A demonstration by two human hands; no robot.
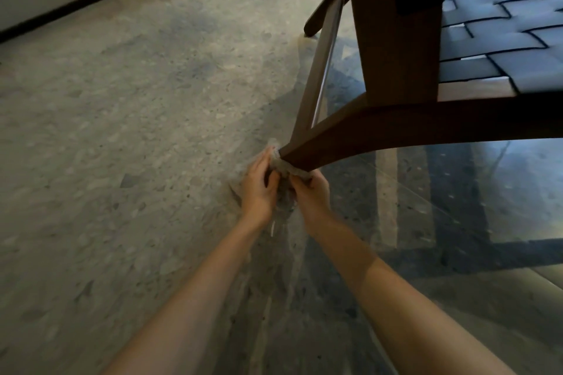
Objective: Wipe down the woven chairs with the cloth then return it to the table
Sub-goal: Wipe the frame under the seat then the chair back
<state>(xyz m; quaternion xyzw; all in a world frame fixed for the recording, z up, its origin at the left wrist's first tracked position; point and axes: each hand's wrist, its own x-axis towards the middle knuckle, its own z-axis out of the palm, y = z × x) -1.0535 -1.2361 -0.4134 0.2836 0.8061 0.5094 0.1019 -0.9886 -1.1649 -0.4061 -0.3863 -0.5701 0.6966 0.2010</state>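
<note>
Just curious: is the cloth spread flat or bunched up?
Bunched up. The cloth is crumpled round the foot of the chair leg, gripped by the left hand and right hand.

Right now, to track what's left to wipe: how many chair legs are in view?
2. The near leg has the cloth wrapped round its foot, gripped by the left hand and right hand; the far leg stands farther back. Others may be hidden off-frame.
</note>
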